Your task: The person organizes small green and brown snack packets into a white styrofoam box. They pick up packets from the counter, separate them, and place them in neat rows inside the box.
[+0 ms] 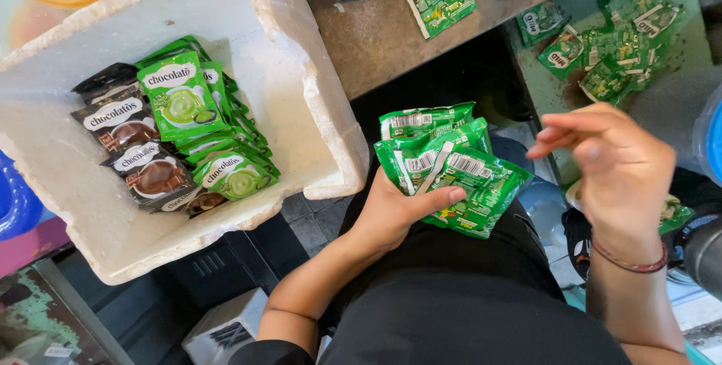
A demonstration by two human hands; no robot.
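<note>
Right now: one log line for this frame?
left hand: holds green sachets | right hand: empty, open | foam box: green, brown sachets

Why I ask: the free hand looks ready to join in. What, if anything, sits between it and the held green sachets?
Nothing visible. The right hand hovers open beside the green sachets gripped in the left hand, with only open space between them.

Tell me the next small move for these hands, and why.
Probably bring the right hand to the green sachets fanned in the left hand and square them up. The right hand is empty beside them, and the foam box already holds neat rows.
</note>
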